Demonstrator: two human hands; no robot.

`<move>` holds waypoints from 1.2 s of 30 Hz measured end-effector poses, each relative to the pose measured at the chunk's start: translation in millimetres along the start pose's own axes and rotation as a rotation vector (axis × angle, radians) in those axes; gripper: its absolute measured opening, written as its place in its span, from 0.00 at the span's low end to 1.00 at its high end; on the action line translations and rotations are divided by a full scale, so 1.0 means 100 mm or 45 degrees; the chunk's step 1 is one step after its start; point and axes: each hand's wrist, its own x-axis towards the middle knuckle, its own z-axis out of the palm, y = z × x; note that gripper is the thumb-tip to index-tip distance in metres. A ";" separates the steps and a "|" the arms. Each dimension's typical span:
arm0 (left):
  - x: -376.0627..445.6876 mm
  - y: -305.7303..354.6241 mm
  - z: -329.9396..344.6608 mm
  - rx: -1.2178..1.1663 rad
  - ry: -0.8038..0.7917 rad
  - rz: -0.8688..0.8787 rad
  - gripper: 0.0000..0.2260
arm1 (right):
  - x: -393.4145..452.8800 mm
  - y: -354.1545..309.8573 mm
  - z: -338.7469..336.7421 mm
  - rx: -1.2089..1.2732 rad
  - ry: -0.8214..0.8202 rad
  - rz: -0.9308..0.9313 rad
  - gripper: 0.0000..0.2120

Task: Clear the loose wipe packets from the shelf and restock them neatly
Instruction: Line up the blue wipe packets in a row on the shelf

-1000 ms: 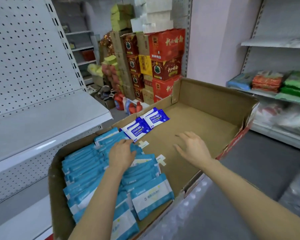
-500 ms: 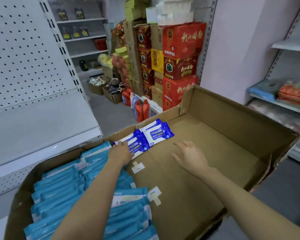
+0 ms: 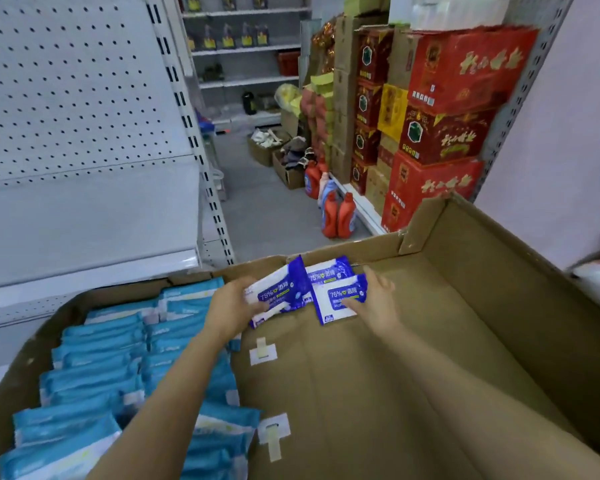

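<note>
At the box's [image 3: 499, 306] far edge, the left hand [image 3: 232, 306] grips one dark-blue wipe packet [image 3: 278, 296]; the right hand [image 3: 374, 303] pinches another [image 3: 336, 299] just beside it.

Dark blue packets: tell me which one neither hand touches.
The back packet, against the box wall. The left hand holds the left one; the right hand holds the front one.

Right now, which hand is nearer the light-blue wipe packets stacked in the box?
Left. The left hand grips a dark-blue packet right beside the light-blue wipe packets; the right hand is farther right, over bare cardboard.
</note>
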 end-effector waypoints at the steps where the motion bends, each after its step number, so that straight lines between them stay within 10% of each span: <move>1: -0.04 0.01 0.00 -0.130 0.033 -0.040 0.15 | 0.08 0.01 0.02 -0.061 -0.047 0.041 0.43; 5: -0.25 0.01 0.03 -0.579 0.175 -0.138 0.20 | 0.32 0.05 0.10 -0.158 -0.169 0.179 0.46; 12: -0.57 -0.10 -0.03 -1.102 0.431 -0.216 0.20 | 0.24 0.11 0.16 0.617 -0.074 -0.111 0.31; 36: -2.81 -0.89 -2.06 -1.045 1.077 -0.045 0.23 | -1.69 -2.41 0.01 1.486 -0.474 -0.716 0.28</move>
